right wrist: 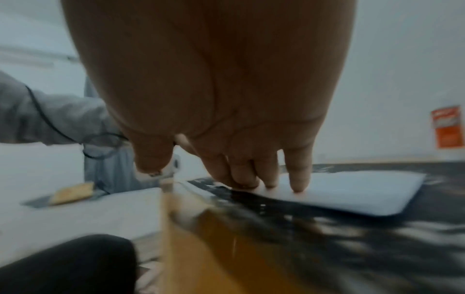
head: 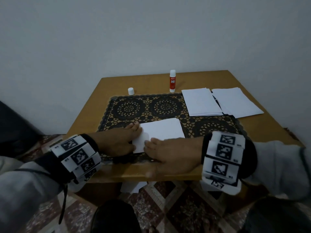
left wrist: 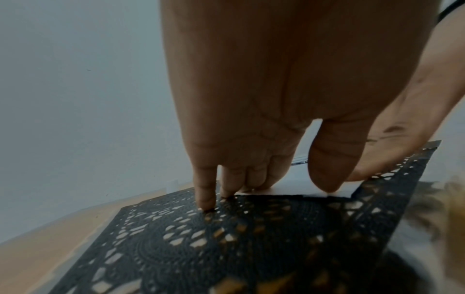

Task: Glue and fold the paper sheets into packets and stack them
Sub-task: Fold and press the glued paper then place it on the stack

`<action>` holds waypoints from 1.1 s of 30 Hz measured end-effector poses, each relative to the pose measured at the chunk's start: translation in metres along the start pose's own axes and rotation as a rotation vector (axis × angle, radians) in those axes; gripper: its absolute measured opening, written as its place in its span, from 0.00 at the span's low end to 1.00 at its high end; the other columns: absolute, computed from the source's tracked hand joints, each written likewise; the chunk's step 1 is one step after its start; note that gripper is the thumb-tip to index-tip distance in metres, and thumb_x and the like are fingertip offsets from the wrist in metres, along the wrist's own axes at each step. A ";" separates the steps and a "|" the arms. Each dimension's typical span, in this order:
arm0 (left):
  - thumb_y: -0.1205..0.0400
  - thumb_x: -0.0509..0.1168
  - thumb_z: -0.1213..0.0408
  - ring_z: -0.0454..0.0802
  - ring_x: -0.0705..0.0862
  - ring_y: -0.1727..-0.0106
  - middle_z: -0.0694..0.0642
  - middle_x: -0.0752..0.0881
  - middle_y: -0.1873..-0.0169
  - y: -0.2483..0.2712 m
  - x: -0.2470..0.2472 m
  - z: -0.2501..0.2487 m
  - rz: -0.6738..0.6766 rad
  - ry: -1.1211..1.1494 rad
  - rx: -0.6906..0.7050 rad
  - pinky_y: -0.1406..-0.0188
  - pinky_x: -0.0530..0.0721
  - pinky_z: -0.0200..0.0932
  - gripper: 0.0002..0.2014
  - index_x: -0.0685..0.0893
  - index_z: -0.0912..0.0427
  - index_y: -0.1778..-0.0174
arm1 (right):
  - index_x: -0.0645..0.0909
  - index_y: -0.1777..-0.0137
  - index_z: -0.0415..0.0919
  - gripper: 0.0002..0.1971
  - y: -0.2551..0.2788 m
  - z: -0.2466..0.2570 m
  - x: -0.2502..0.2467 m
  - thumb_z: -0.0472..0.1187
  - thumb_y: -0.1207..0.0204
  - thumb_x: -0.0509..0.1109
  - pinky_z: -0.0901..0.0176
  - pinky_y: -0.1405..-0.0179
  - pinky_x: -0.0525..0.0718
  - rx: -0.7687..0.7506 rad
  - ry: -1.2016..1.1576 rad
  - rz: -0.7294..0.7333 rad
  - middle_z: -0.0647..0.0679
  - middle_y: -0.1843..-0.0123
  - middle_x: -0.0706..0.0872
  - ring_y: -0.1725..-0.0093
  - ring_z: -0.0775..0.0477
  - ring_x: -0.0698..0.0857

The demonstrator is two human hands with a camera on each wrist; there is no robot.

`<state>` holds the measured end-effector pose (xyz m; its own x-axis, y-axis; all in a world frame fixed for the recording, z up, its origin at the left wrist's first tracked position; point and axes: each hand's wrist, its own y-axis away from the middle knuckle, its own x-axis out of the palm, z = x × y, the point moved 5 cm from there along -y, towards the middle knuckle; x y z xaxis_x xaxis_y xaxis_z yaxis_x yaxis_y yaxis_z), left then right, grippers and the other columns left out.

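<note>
A folded white paper sheet (head: 161, 130) lies on the black lace mat (head: 146, 106) near the table's front edge. My left hand (head: 129, 138) presses its left edge with straight fingers, and the thumb pushes down on the near corner of the paper (left wrist: 297, 187). My right hand (head: 151, 157) lies flat beside it, fingertips (right wrist: 298, 185) pressing the sheet (right wrist: 352, 193) near its front edge. Neither hand grips anything. A red and white glue stick (head: 172, 81) stands upright at the back, with its white cap (head: 131, 91) standing apart to the left.
Two stacks of white paper (head: 202, 102) (head: 235, 101) lie side by side at the back right of the wooden table (head: 87, 111). Some white paper (head: 133, 187) shows on the patterned floor under the table's front edge. A wall stands close behind.
</note>
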<state>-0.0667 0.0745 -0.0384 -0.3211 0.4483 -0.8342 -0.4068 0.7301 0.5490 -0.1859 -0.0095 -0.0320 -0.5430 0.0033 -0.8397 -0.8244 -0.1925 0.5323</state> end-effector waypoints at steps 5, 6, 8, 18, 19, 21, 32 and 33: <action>0.12 0.54 0.57 0.48 0.38 0.16 0.55 0.35 0.17 0.001 0.000 -0.002 -0.019 -0.003 0.012 0.19 0.47 0.43 0.36 0.37 0.58 0.16 | 0.36 0.15 0.37 0.45 -0.008 -0.057 -0.009 0.67 0.19 0.49 0.46 0.16 0.50 0.251 -0.025 -0.045 0.43 0.14 0.35 0.15 0.45 0.38; 0.12 0.53 0.57 0.49 0.38 0.16 0.55 0.35 0.17 0.001 0.000 -0.003 -0.022 -0.003 0.013 0.19 0.47 0.43 0.36 0.37 0.58 0.16 | 0.36 0.15 0.37 0.45 -0.008 -0.060 -0.009 0.67 0.19 0.48 0.45 0.16 0.50 0.268 -0.030 -0.046 0.43 0.14 0.35 0.15 0.44 0.38; 0.12 0.53 0.57 0.49 0.38 0.16 0.56 0.35 0.17 0.000 0.000 -0.002 -0.023 0.002 0.012 0.19 0.47 0.43 0.35 0.37 0.59 0.16 | 0.37 0.15 0.38 0.45 -0.009 -0.051 -0.006 0.68 0.19 0.47 0.43 0.17 0.50 0.244 -0.018 -0.039 0.43 0.14 0.35 0.15 0.41 0.39; 0.13 0.56 0.54 0.51 0.52 0.16 0.55 0.47 0.16 0.000 -0.008 -0.002 -0.124 0.008 0.042 0.20 0.52 0.42 0.32 0.51 0.57 0.16 | 0.35 0.16 0.36 0.45 -0.013 -0.070 -0.014 0.66 0.18 0.49 0.43 0.16 0.51 0.318 -0.007 -0.037 0.42 0.14 0.34 0.15 0.42 0.39; 0.13 0.57 0.54 0.51 0.54 0.16 0.54 0.49 0.16 0.000 -0.009 -0.002 -0.143 -0.001 0.044 0.20 0.53 0.42 0.31 0.54 0.56 0.16 | 0.35 0.16 0.36 0.45 -0.012 -0.065 -0.011 0.65 0.18 0.50 0.44 0.16 0.51 0.313 -0.001 -0.029 0.41 0.14 0.34 0.15 0.41 0.39; 0.14 0.58 0.53 0.52 0.59 0.18 0.55 0.56 0.17 -0.003 -0.013 -0.003 -0.178 -0.016 0.049 0.20 0.57 0.43 0.29 0.60 0.56 0.18 | 0.35 0.16 0.36 0.44 -0.007 -0.052 -0.003 0.63 0.17 0.52 0.45 0.17 0.52 0.283 0.013 -0.024 0.41 0.14 0.34 0.15 0.41 0.39; 0.27 0.72 0.42 0.54 0.67 0.34 0.55 0.69 0.35 -0.029 -0.027 0.004 -0.297 0.030 -0.006 0.34 0.73 0.51 0.36 0.68 0.52 0.28 | 0.47 0.15 0.35 0.41 -0.007 -0.071 -0.005 0.59 0.18 0.59 0.41 0.18 0.57 0.447 -0.187 -0.134 0.40 0.13 0.42 0.15 0.39 0.47; 0.29 0.73 0.42 0.54 0.68 0.35 0.54 0.70 0.35 -0.031 -0.028 0.006 -0.283 0.040 -0.023 0.35 0.73 0.51 0.37 0.68 0.52 0.28 | 0.50 0.16 0.35 0.39 -0.009 -0.070 -0.006 0.57 0.18 0.60 0.42 0.18 0.58 0.457 -0.209 -0.137 0.39 0.13 0.42 0.15 0.37 0.48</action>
<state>-0.0395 0.0422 -0.0324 -0.2254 0.2073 -0.9520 -0.5038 0.8115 0.2960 -0.1637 -0.0770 -0.0389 -0.4072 0.2031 -0.8905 -0.8503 0.2715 0.4508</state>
